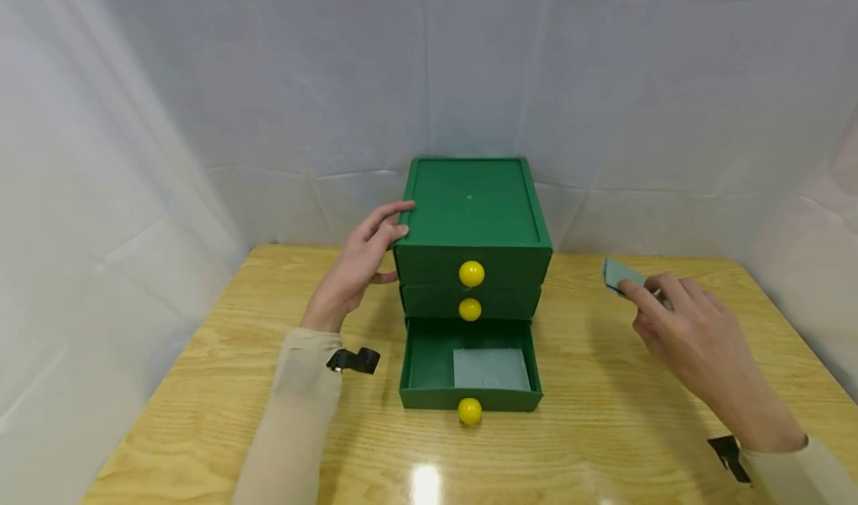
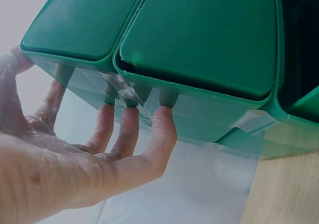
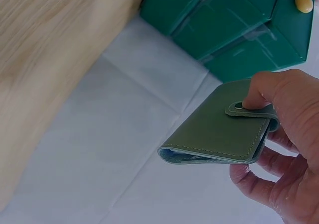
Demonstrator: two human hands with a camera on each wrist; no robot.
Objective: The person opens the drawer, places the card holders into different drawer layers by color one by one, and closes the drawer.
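Observation:
A green three-drawer chest (image 1: 471, 207) with yellow knobs (image 1: 471, 273) stands mid-table. Its bottom drawer (image 1: 429, 399) is pulled out, and a flat grey-green piece (image 1: 491, 369) lies inside. My left hand (image 1: 375, 244) rests against the chest's left side; in the left wrist view its straight fingers (image 2: 127, 134) press the chest wall (image 2: 199, 35). To the right of the chest, my right hand (image 1: 653, 304) holds a grey-green wallet (image 1: 620, 274) above the table. In the right wrist view the thumb and fingers (image 3: 289, 149) pinch the folded wallet (image 3: 214, 129) by its snap strap.
The wooden table (image 1: 590, 430) has bare surface all round the chest. White cloth walls (image 1: 201, 118) close in at the back and on both sides. The upper two drawers are closed.

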